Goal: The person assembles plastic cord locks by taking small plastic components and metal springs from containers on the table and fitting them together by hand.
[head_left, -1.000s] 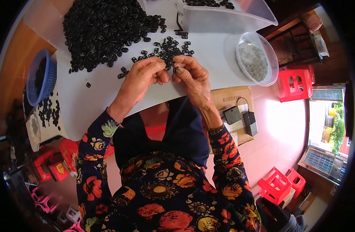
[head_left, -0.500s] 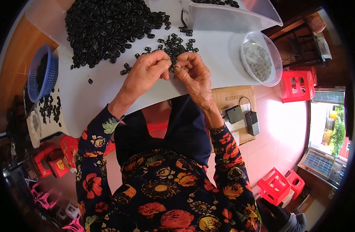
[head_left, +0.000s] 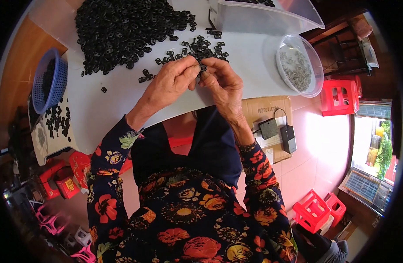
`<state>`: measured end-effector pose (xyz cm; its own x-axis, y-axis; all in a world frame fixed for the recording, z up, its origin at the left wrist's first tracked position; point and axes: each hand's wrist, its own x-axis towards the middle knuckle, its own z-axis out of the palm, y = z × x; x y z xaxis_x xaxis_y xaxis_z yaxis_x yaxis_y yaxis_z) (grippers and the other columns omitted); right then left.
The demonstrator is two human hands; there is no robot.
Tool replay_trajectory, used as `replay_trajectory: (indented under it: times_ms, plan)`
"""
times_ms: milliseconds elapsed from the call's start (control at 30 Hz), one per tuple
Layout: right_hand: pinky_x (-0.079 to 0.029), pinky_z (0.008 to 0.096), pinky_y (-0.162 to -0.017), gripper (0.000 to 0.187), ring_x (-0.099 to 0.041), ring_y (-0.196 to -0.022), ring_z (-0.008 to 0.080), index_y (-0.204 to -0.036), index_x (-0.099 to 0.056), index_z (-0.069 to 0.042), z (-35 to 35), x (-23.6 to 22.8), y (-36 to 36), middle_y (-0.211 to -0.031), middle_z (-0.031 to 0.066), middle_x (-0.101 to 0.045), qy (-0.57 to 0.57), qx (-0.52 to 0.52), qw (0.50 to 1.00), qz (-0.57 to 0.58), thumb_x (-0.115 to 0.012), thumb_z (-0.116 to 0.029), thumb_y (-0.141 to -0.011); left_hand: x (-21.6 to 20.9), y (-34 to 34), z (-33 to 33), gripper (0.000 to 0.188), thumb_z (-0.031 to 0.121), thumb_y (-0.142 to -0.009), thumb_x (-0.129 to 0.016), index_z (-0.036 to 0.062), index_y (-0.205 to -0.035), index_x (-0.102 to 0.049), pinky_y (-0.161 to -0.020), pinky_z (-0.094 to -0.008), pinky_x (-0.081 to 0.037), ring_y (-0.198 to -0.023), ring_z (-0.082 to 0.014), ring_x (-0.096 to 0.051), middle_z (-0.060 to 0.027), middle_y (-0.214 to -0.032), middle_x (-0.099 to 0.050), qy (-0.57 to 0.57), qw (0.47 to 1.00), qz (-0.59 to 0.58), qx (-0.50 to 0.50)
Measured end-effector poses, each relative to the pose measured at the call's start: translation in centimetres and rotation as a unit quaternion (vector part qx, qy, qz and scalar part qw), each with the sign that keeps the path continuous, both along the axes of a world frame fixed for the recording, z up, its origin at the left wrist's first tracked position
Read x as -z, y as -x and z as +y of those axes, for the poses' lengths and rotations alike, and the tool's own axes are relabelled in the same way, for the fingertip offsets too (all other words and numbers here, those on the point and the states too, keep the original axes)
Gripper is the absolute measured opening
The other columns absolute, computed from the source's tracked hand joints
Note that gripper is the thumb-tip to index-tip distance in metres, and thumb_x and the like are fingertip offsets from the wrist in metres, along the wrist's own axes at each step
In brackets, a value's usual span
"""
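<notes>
Your two hands have drawn together in the last second, and a small black piece [head_left: 203,68] now shows more plainly between their fingertips, which suggests both are working on that one part. Your right hand [head_left: 226,85] grips it between thumb and fingers, while your left hand [head_left: 170,81] is pinched closed against its 9 o'clock side, though whether it clasps anything itself you cannot tell from here. Loose black pieces [head_left: 200,45] lie on the worktop [head_left: 250,59] just beyond your fingers at 12 o'clock.
</notes>
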<state>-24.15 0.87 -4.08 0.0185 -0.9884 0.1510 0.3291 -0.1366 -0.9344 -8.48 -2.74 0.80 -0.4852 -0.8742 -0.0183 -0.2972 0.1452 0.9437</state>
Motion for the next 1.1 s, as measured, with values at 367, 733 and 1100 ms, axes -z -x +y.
replay_trajectory:
  times_ms: [367,733,1100]
  plan:
    - [-0.047,0.0202,-0.069,0.023,-0.055,-0.074,0.0062,-0.109,-0.054,0.002,-0.1,-0.1,-0.3,-0.086,0.0007,-0.057,-0.009,0.021,1.0,-0.019,-0.057,0.005,-0.086,0.3,0.4,0.5,0.02,0.015,-0.093,-0.046,0.0015,-0.078,-0.045,-0.05,-0.0292,-0.04,-0.051,-0.0113,-0.042,-0.0032,-0.056,-0.046,0.057,0.998,-0.018,-0.027]
    - [-0.05,0.0226,-0.079,0.039,-0.058,-0.082,0.0085,-0.116,-0.053,0.003,0.4,-0.7,-0.4,-0.093,0.0039,-0.062,0.011,-0.038,0.999,0.017,-0.068,0.003,-0.08,0.6,-0.4,0.2,0.015,0.01,-0.088,-0.044,-0.0014,-0.079,-0.042,-0.053,-0.0354,-0.039,-0.054,-0.0193,-0.038,-0.0147,-0.06,-0.043,0.065,0.997,-0.027,-0.017]
    - [-0.04,0.017,-0.055,0.032,-0.044,-0.063,0.0021,-0.099,-0.057,-0.001,0.3,-0.3,-0.4,-0.069,-0.0035,-0.051,0.054,0.02,0.982,0.178,-0.076,-0.003,-0.073,0.6,-0.3,0.7,0.017,0.013,-0.088,-0.044,-0.0009,-0.079,-0.042,-0.053,-0.0351,-0.037,-0.053,-0.0208,-0.036,-0.0134,-0.06,-0.04,0.06,0.998,-0.008,0.004]
